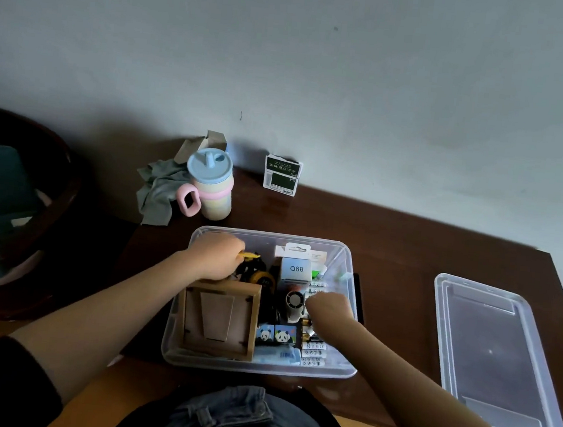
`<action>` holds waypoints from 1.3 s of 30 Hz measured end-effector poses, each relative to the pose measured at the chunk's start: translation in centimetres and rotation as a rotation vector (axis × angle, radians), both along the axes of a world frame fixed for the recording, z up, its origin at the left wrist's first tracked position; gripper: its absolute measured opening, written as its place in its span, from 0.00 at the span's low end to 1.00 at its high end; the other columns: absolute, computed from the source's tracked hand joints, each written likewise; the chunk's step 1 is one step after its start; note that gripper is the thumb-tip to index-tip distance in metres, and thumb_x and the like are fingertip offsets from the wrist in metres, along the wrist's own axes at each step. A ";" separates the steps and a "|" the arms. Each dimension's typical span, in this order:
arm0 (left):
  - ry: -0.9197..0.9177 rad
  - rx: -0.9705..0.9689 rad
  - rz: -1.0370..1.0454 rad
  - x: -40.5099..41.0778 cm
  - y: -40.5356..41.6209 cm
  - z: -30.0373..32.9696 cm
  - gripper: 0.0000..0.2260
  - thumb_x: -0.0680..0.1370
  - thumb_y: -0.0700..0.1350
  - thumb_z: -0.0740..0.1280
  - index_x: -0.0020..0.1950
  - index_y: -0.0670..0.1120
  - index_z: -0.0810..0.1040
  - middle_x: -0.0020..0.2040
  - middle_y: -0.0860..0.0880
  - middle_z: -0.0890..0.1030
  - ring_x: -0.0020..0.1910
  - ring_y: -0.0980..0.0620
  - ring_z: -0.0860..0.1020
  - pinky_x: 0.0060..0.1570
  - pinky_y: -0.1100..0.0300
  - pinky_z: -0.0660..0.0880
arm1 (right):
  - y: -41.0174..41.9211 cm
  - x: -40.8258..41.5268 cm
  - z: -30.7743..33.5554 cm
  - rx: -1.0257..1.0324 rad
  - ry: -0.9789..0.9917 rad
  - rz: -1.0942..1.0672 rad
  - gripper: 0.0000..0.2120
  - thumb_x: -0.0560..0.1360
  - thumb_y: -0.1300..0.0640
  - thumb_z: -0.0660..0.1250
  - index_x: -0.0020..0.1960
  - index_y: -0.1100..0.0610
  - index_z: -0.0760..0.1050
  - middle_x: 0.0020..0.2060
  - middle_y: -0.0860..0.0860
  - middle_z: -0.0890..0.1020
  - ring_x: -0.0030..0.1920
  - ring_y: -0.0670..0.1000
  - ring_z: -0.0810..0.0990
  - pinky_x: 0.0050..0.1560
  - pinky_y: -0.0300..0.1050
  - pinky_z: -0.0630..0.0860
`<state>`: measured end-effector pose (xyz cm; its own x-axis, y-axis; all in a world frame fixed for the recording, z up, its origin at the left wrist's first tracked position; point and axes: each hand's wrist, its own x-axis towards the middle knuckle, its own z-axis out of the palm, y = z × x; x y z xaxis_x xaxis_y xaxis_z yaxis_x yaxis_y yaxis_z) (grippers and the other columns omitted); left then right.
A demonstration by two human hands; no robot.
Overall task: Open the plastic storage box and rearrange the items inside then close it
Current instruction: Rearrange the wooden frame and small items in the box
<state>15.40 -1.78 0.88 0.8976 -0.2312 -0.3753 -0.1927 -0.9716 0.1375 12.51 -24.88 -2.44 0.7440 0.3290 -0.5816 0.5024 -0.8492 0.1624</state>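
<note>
Clear plastic storage box open on dark wooden table, lid lying flat to the right, well apart. Left hand inside at far left, fingers curled round a yellow item, above a wooden picture frame lying back-up. Right hand curled among batteries at right; grip cannot be told. White "Q88" box, panda cards inside. Pastel tumbler and grey cloth far left.

One box, one lid, two hands.
</note>
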 end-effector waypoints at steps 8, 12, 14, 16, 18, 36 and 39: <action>0.066 0.090 0.044 0.4 0.0 -0.1 0.10 0.76 0.41 0.63 0.54 0.49 0.80 0.56 0.49 0.80 0.57 0.47 0.77 0.54 0.54 0.74 | 0.3 0.8 -2.6 -0.059 0.018 0.032 0.11 0.76 0.67 0.62 0.56 0.59 0.77 0.53 0.53 0.81 0.54 0.54 0.80 0.43 0.41 0.71; -0.020 -0.116 0.001 0.6 -0.3 -0.1 0.08 0.77 0.47 0.65 0.55 0.52 0.79 0.56 0.52 0.77 0.56 0.52 0.76 0.52 0.57 0.72 | 0.5 0.8 -2.8 -0.043 -0.002 -0.016 0.14 0.75 0.70 0.60 0.57 0.60 0.76 0.54 0.54 0.81 0.55 0.54 0.80 0.47 0.42 0.73; 0.061 -0.355 0.001 0.4 -0.8 0.1 0.06 0.77 0.49 0.66 0.51 0.50 0.80 0.50 0.53 0.78 0.50 0.53 0.78 0.50 0.57 0.73 | 0.5 0.8 -2.9 -0.038 -0.013 -0.041 0.14 0.75 0.71 0.60 0.57 0.60 0.76 0.53 0.53 0.81 0.54 0.54 0.80 0.46 0.41 0.74; 0.257 -0.561 0.004 0.0 -1.1 0.5 0.08 0.77 0.51 0.67 0.48 0.49 0.82 0.46 0.53 0.82 0.46 0.55 0.79 0.49 0.59 0.74 | 0.5 0.7 -3.1 -0.027 -0.004 -0.064 0.14 0.75 0.71 0.60 0.57 0.61 0.76 0.53 0.54 0.81 0.55 0.54 0.80 0.47 0.41 0.74; 0.436 -0.636 -0.033 -0.5 -1.2 0.9 0.11 0.76 0.55 0.67 0.49 0.50 0.83 0.48 0.54 0.83 0.47 0.58 0.80 0.52 0.62 0.74 | 0.5 0.7 -2.9 -0.013 0.010 -0.102 0.15 0.75 0.71 0.59 0.57 0.61 0.76 0.54 0.54 0.81 0.55 0.54 0.80 0.48 0.41 0.75; 0.494 -0.762 0.005 -0.7 2.3 1.3 0.10 0.73 0.50 0.73 0.50 0.46 0.82 0.40 0.53 0.78 0.39 0.59 0.73 0.43 0.63 0.66 | -0.5 0.2 2.1 0.735 0.420 -0.545 0.08 0.77 0.57 0.64 0.43 0.58 0.81 0.38 0.51 0.85 0.31 0.42 0.80 0.31 0.32 0.75; 0.377 -0.875 0.176 -0.2 2.8 1.4 0.10 0.74 0.50 0.72 0.53 0.47 0.82 0.45 0.51 0.82 0.46 0.58 0.76 0.51 0.60 0.69 | -0.1 0.2 2.4 0.919 0.524 -0.690 0.11 0.80 0.57 0.60 0.44 0.55 0.79 0.37 0.49 0.84 0.33 0.44 0.81 0.31 0.33 0.75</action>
